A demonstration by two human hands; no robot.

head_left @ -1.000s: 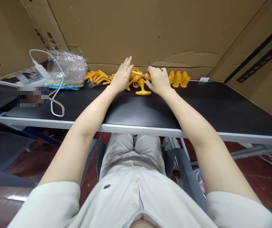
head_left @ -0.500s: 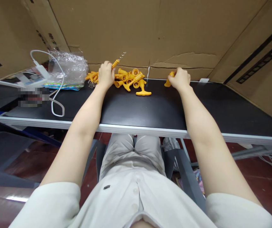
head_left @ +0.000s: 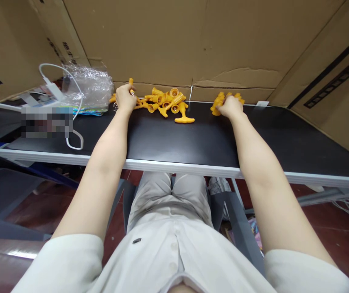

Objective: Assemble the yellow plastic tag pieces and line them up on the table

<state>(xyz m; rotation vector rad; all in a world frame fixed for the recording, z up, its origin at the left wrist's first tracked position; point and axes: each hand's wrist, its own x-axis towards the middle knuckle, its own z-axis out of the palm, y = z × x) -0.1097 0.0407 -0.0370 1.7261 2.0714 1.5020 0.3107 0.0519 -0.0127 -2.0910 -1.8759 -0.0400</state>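
Observation:
My left hand (head_left: 125, 98) is closed around a yellow corkscrew (head_left: 131, 82), whose end sticks up above my fingers. Under and beside that hand lie more corkscrews, with yellow grips and metal spirals partly hidden. Farther right, my right hand (head_left: 232, 106) curls over a cluster of knobbly yellow plastic pieces (head_left: 216, 105); my fingertips are mostly hidden among them. Between my hands sits a pile of yellow hollow sleeves (head_left: 174, 92) and T-shaped handles. One yellow T-shaped handle (head_left: 184, 119) lies at its front.
A stack of clear plastic bags (head_left: 89, 83) stands at the left, beside a white cable (head_left: 78, 93) and plug. Cardboard (head_left: 168, 44) walls in the back and sides of the black table (head_left: 174, 142). A small white piece (head_left: 262, 103) lies at the back right.
My left hand has shifted left and turned the corkscrew, so its spiral no longer points up to the right. Around my right hand, more yellow pieces now show.

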